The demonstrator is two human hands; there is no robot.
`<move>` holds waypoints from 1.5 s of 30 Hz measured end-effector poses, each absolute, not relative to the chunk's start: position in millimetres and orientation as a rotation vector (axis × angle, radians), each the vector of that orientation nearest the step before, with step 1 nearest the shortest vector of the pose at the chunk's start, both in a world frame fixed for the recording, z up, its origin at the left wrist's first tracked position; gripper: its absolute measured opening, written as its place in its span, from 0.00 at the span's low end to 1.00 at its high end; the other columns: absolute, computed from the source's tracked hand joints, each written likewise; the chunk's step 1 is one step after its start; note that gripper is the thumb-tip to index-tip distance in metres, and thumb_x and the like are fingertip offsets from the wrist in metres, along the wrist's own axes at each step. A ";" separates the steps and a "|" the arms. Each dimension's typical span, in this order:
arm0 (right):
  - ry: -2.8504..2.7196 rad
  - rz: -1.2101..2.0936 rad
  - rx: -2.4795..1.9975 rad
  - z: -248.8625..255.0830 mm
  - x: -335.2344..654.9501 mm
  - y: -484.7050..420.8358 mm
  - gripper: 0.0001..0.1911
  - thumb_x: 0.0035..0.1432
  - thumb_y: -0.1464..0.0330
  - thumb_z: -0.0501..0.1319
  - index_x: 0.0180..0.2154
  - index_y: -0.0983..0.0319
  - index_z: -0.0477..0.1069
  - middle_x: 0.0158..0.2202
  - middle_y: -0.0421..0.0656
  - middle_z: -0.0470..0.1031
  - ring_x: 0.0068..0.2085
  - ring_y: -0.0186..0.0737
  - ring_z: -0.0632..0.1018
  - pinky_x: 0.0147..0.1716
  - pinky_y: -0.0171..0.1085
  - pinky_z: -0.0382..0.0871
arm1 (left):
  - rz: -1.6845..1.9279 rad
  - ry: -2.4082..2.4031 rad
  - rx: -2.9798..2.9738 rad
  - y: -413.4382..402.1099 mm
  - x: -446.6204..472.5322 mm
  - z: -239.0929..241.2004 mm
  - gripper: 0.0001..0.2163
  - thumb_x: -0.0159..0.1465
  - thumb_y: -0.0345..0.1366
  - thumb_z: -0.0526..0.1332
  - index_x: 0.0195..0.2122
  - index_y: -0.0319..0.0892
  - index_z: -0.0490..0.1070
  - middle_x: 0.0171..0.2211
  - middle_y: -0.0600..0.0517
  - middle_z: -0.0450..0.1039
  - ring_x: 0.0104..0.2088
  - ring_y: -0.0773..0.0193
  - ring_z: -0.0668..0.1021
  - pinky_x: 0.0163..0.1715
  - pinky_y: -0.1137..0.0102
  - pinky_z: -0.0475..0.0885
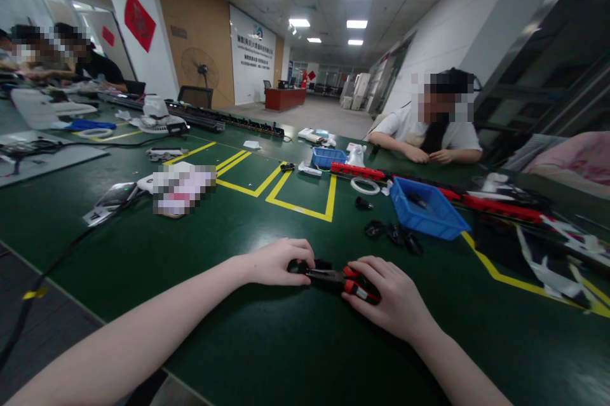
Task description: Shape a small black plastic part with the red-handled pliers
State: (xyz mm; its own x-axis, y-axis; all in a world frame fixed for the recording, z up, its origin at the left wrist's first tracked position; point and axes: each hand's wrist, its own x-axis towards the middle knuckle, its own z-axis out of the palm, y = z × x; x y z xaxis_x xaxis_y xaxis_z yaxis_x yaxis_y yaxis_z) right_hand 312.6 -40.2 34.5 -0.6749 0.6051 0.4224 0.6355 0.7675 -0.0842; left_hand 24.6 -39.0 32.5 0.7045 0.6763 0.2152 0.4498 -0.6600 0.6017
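My right hand (395, 291) is closed round the red and black handles of a pair of pliers (328, 276). Their jaws point left, toward a small black part (299, 266) that my left hand (281, 261) pinches between thumb and fingers. The jaw tips meet or overlap this part; I cannot tell whether they grip it. Both hands are low over the green table (229, 330). Beyond them lie several loose black parts (394, 234), with a black cone-shaped piece (363, 203) farther back.
A blue tray (429, 218) with black pieces inside stands at the right. Behind it runs a long red strip (357, 171). On the left lie a phone (183, 193) and a black cable (52, 266). Across the table sits a person (433, 133), hands on the tabletop.
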 end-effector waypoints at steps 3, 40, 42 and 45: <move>-2.540 -0.084 -0.947 33.9 313.1 -39.9 0.19 0.56 0.59 0.64 0.48 0.60 0.72 0.44 0.48 0.77 0.41 0.45 0.78 0.38 0.43 0.74 | 0.583 0.862 2.399 -39.4 25.4 32.9 0.09 0.62 0.37 0.66 0.43 0.42 0.74 0.47 0.49 0.72 0.44 0.60 0.77 0.47 0.67 0.70; -2.505 -0.157 -0.897 31.3 310.1 -43.2 0.20 0.55 0.60 0.66 0.49 0.60 0.72 0.44 0.49 0.77 0.41 0.45 0.78 0.39 0.43 0.73 | 0.576 0.874 2.423 -39.7 26.6 32.3 0.09 0.62 0.37 0.66 0.42 0.42 0.74 0.45 0.49 0.72 0.43 0.60 0.77 0.47 0.67 0.70; -2.512 -0.134 -0.902 32.0 309.7 -43.7 0.20 0.55 0.60 0.66 0.49 0.60 0.72 0.44 0.49 0.77 0.41 0.45 0.78 0.39 0.43 0.73 | 0.578 0.871 2.429 -39.8 26.6 31.8 0.09 0.62 0.37 0.66 0.42 0.42 0.73 0.45 0.49 0.72 0.43 0.60 0.77 0.47 0.67 0.70; -2.524 -0.106 -0.912 33.2 308.9 -44.4 0.20 0.56 0.61 0.65 0.49 0.61 0.72 0.44 0.49 0.77 0.41 0.45 0.78 0.39 0.43 0.73 | 0.578 0.869 2.438 -40.0 26.4 30.9 0.09 0.62 0.37 0.66 0.42 0.42 0.73 0.45 0.49 0.72 0.43 0.60 0.76 0.47 0.67 0.69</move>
